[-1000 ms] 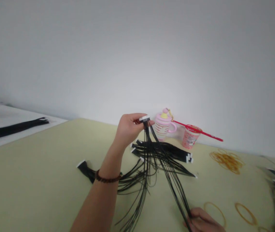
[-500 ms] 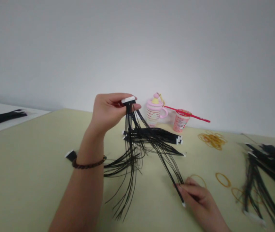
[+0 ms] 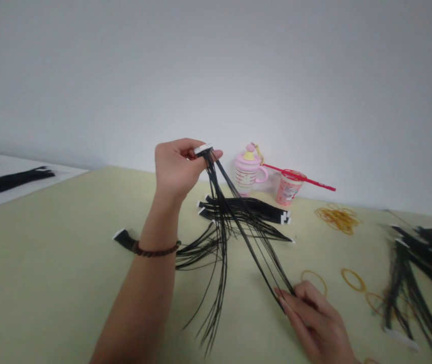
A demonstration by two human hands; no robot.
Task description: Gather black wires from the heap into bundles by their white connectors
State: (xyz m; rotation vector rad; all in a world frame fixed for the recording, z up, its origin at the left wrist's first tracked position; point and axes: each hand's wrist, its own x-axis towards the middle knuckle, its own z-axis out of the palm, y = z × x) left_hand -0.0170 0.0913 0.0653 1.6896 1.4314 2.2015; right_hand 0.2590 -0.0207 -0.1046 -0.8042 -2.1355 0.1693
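Head view is showing the left hand [image 3: 176,167] raised above the pale yellow-green table [image 3: 49,263], its thumb and fingers pinching the white plastic connector [image 3: 203,148] from which the bundle of thin black wires [image 3: 234,222] is fanning downward. One group of strands is running as a taut diagonal, down and to the right of the connector, to the right hand [image 3: 314,318], whose fingers are pressing together around the far ends, low over the table. That is the long axis: connector high and nearer the left hand, free ends low under the right. Other strands are hanging loose straight below the connector, ending short of the table's near edge.

Behind and below the connector, a flat stack of black wire harnesses with white ends [image 3: 246,210] is lying on the table. To the right of the connector are standing a pink striped mug with a lid [image 3: 248,174] and a pink printed cup [image 3: 288,188]; further right are lying yellow rubber bands [image 3: 337,218].

Compared with half a second ago, the left hand is sitting slightly further right with the connector tilted, and the right hand is now covering the white tip that was showing then.
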